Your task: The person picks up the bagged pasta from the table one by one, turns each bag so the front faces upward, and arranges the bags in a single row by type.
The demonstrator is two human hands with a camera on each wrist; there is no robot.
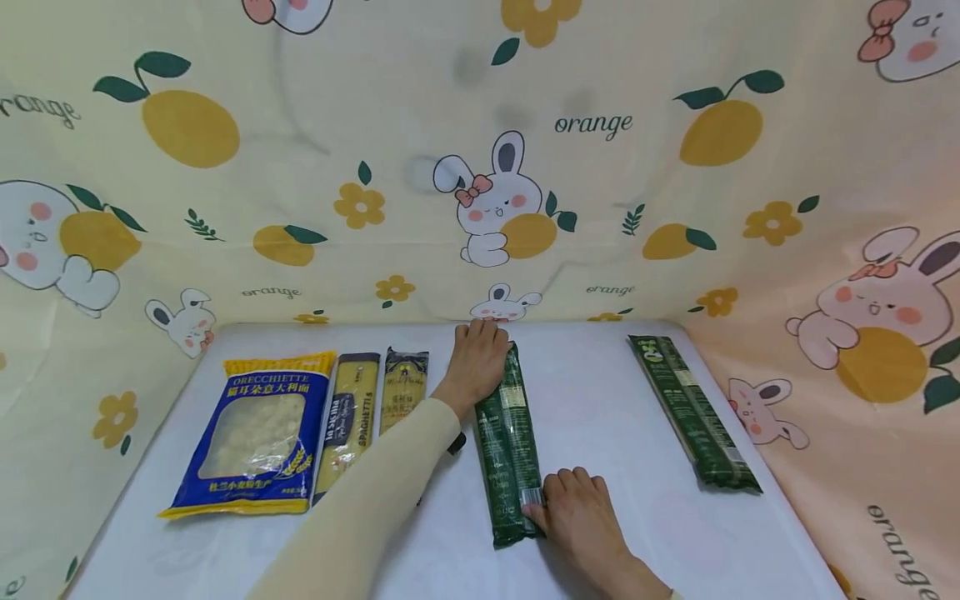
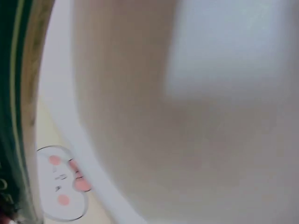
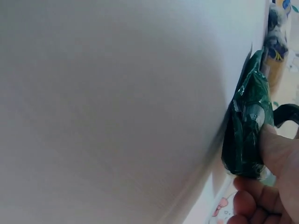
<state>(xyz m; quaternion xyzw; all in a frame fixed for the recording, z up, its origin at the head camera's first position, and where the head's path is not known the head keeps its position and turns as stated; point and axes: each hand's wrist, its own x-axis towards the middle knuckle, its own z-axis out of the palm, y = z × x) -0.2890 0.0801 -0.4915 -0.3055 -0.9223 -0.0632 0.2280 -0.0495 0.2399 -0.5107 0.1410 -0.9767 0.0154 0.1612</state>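
A long green pasta packet [image 1: 510,458] lies on the white table in the head view, its far end slanting slightly left. My left hand [image 1: 477,357] grips its far end from the left side, with the fingertips hidden. At the near right corner, my right hand [image 1: 581,512] pinches the packet, the thumb lying on the wrapper beside the barcode. The right wrist view shows the right thumb [image 3: 273,144] on the crinkled green end [image 3: 250,121], the other fingers curled by its edge. Only a strip of green wrapper [image 2: 11,102] shows in the left wrist view.
At left lie a blue and yellow orecchiette bag [image 1: 255,442], a spaghetti packet [image 1: 348,425] and a dark-topped pasta packet [image 1: 405,383], partly covered by the left sleeve [image 1: 375,508]. Another green packet [image 1: 693,412] lies at right. A printed curtain [image 1: 420,100] surrounds the table [image 1: 600,400].
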